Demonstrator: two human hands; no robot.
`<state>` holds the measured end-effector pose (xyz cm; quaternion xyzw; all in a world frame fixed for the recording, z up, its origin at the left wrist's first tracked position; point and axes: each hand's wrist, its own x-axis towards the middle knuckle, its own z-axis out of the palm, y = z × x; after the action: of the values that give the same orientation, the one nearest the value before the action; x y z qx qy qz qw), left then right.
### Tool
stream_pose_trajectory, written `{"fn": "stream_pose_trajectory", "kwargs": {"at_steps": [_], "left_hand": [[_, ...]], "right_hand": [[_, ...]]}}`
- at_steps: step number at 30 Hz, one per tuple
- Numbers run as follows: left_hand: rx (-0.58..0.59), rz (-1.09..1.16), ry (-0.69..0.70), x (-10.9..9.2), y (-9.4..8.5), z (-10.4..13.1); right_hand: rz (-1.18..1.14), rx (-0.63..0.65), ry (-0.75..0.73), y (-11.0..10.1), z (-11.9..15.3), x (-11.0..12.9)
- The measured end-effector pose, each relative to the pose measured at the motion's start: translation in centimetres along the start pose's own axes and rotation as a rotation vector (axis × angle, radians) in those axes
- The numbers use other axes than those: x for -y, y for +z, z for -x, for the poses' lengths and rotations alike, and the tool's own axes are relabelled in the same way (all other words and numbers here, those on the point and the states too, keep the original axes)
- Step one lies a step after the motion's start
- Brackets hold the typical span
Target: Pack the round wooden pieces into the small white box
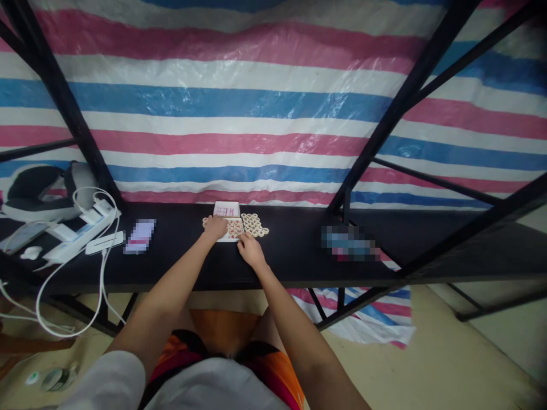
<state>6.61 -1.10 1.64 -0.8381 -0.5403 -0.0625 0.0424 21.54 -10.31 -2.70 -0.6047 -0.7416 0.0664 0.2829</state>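
A small white box (226,239) lies open on the black tabletop, holding several round Chinese chess pieces (235,229) with red marks. Its lid part (227,209), with red print inside, stands at the far side. My left hand (216,226) reaches over the left part of the box, fingers bent inward; what is under the fingertips is hidden. At the near right corner my right hand (251,249) has its thumb and fingers closed on the box edge. More pieces with dark marks (254,224) lie flat in rows right of the box. A few others show left of my left hand.
A phone (140,236) lies to the left, beside a white power strip (81,230) with looping cables (102,285) and a neck pillow (47,191). A blurred-out item (348,243) sits to the right. Black metal posts (380,134) and a striped sheet (239,102) border the table.
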Motion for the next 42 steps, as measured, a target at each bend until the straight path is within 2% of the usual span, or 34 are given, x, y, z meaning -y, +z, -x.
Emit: {"fn": "stream_pose_trajectory", "kwargs": {"at_steps": [5,10,13,16,19,22,26,31,42], "left_hand": [[0.003,0.007,-0.024,-0.3,0.3,-0.1],[-0.063,0.111,-0.074,0.0,-0.1,0.4],[-0.190,0.250,-0.136,1.5,-0.7,2.0],[-0.319,0.350,-0.276,3.7,-0.6,4.5],[-0.301,0.428,-0.396,5.4,0.4,6.8],[-0.286,0.449,-0.455,6.1,1.6,7.7],[-0.264,0.376,-0.442,6.2,2.3,7.5],[-0.231,0.323,-0.347,6.1,2.2,7.5],[-0.205,0.274,-0.297,5.9,2.3,7.7]], "right_hand": [[-0.002,-0.001,-0.006,0.0,0.0,0.1],[0.000,0.007,0.007,-0.1,-0.1,0.1],[0.000,0.009,0.006,-0.2,0.0,0.2],[0.006,0.002,0.004,-0.2,0.0,0.2],[0.007,0.005,0.009,-0.2,0.0,0.3],[0.008,0.003,0.010,-0.2,0.0,0.3],[0.012,-0.002,0.011,-0.1,0.0,0.2],[0.002,-0.005,-0.001,0.0,-0.1,0.0],[0.006,-0.001,0.009,-0.3,0.0,0.4]]}}
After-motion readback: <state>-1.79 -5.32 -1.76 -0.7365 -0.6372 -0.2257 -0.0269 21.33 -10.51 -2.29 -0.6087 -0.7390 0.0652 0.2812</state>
